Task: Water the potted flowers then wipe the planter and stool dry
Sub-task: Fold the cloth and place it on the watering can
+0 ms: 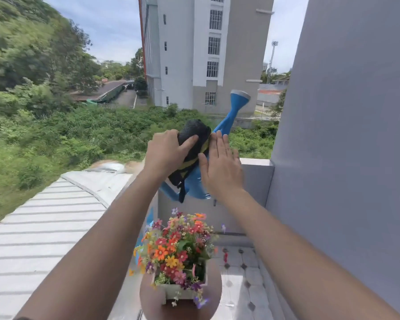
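- Left hand (pixel 165 151) clasps a dark cloth (pixel 194 144) atop the blue watering can (pixel 195 184).
- Right hand (pixel 219 167), fingers spread, lies flat against the can, grasping nothing.
- Flowers (pixel 178 248) stand below.

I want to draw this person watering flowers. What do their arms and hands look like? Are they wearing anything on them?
Draw both arms bare all the way up, with no sleeves showing. The left hand and right hand have no gloves, and I can't see any rings, watch or bracelets. At the bottom edge by the left arm there's a tiny dark bit, too small to tell what it is.
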A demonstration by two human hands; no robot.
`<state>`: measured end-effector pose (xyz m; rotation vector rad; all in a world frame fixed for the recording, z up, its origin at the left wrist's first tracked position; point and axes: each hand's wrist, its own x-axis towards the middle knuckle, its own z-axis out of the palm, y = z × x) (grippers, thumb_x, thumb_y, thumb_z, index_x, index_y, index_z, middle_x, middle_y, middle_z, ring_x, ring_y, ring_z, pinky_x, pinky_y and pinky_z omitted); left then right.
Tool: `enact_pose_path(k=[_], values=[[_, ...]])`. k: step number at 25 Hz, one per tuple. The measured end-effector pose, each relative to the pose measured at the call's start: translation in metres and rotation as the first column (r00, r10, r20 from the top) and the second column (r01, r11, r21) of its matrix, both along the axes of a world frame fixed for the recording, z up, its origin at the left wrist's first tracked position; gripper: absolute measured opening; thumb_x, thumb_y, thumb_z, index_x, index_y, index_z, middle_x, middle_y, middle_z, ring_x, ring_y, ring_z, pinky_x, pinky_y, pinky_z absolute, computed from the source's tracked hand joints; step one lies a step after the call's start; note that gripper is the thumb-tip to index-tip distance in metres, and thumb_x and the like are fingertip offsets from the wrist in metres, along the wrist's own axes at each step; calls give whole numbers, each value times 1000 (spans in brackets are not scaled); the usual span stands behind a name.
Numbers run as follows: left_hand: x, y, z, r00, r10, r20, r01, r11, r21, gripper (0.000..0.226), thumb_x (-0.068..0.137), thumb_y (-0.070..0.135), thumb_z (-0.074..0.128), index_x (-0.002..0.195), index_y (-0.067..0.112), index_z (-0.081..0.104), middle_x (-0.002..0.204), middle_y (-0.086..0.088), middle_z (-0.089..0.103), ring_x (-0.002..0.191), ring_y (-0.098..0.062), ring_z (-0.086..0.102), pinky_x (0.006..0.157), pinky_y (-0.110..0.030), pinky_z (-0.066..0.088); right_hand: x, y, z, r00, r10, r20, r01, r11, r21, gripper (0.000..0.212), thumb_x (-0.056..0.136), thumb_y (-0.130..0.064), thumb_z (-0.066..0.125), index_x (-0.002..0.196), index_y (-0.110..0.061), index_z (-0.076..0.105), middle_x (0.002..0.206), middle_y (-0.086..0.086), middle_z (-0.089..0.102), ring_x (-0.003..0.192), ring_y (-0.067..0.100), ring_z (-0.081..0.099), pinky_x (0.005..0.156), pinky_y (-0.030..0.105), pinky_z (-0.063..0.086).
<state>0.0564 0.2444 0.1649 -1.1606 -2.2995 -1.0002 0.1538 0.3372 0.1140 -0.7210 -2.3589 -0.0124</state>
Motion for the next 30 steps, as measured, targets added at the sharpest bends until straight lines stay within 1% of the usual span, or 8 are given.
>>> enact_pose_path(k=[4, 7, 10, 12, 13, 16, 23, 30], values=[[90, 93, -40, 995, -38, 94, 41, 999, -35, 50, 89, 52, 50, 70, 6, 53, 67, -10, 56, 69, -31, 52, 57, -32, 32, 98, 86, -34, 994, -65, 92, 69, 997, -35, 59, 99, -41, 14, 148, -9, 6, 158, 6, 3, 145, 19, -1, 116, 42, 8], [139, 144, -97, 983, 10, 185, 6, 996, -88, 54, 88, 55, 47, 80, 4, 63, 79, -16, 67, 79, -36, 61, 59, -34, 37, 151, 128, -82, 987, -52, 151, 76, 985, -155, 57, 100, -38, 15, 148, -10, 4, 158, 6, 2, 145, 18, -1, 115, 40, 4], [190, 175, -169, 953, 78, 293, -23, 982, -185, 52, 90, 55, 44, 81, 6, 60, 84, -16, 66, 78, -34, 58, 61, -32, 33, 195, 152, -153, 973, -61, 222, 127, 948, -293, 57, 100, -38, 15, 148, -9, 3, 158, 7, 4, 145, 19, 1, 115, 41, 7], [216, 186, -216, 933, 113, 342, -25, 967, -252, 50, 91, 52, 44, 85, 6, 60, 86, -16, 66, 82, -35, 59, 62, -34, 34, 214, 162, -207, 954, -66, 291, 173, 918, -357, 62, 97, -44, 4, 148, -8, 1, 158, 8, 4, 145, 21, 2, 115, 41, 9], [225, 190, -241, 922, 124, 366, -18, 960, -278, 49, 91, 51, 44, 87, 5, 60, 86, -15, 66, 85, -36, 60, 64, -35, 35, 220, 164, -235, 948, -64, 311, 186, 907, -379, 70, 92, -49, -10, 148, -8, 1, 158, 8, 4, 145, 21, 2, 115, 41, 9], [237, 192, -319, 888, 162, 429, -15, 945, -326, 48, 91, 51, 44, 86, 6, 59, 81, -13, 65, 79, -34, 61, 61, -32, 34, 232, 164, -314, 936, -38, 351, 203, 872, -445, 105, 63, -58, -38, 148, -9, 0, 158, 7, 3, 145, 19, 2, 115, 40, 10], [253, 190, -550, 824, 245, 510, 4, 899, -437, 47, 93, 50, 44, 81, 6, 54, 73, -9, 59, 68, -28, 57, 58, -34, 43, 246, 161, -538, 851, 65, 520, 274, 791, -547, 113, 54, -58, -46, 147, -10, -5, 158, 3, -4, 144, 17, -4, 116, 40, 4], [273, 185, -787, 764, 318, 562, -4, 873, -488, 39, 94, 46, 44, 77, 10, 47, 67, -3, 52, 62, -21, 46, 54, -28, 26, 256, 156, -775, 797, 143, 586, 303, 745, -594, 107, 54, -55, -46, 146, -12, -12, 157, 1, -13, 144, 15, -11, 115, 40, -1]])
